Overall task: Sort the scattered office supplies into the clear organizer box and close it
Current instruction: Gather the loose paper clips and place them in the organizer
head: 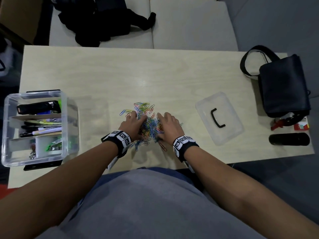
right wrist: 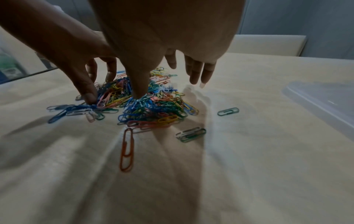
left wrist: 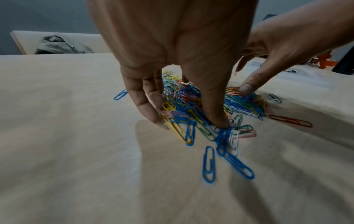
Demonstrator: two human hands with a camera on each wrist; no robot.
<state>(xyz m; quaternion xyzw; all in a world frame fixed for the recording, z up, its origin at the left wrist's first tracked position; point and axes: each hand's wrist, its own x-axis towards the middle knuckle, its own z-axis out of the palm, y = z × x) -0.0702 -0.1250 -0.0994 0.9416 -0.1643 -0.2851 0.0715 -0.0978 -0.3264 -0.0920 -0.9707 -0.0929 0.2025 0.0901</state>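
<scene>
A heap of coloured paper clips (head: pixel 146 118) lies mid-table, near the front edge. My left hand (head: pixel 136 120) and right hand (head: pixel 165 123) flank it, fingers spread and pointing down into the clips. In the left wrist view my left hand (left wrist: pixel 188 119) has its thumb pressed on blue clips. In the right wrist view my right hand (right wrist: pixel 168 87) has its thumb tip on the heap, fingers straight. Neither hand grips anything. The clear organizer box (head: pixel 64 107) stands open at the left, with pens and markers inside. Its lid (head: pixel 224 107) lies to the right.
Stray clips lie near the heap: an orange one (right wrist: pixel 126 150), a green one (right wrist: pixel 228 111), a blue one (left wrist: pixel 209 164). A black bag (head: pixel 283 87), a black cylinder (head: pixel 289 139) and a red object (head: pixel 278 125) sit at the table's right end.
</scene>
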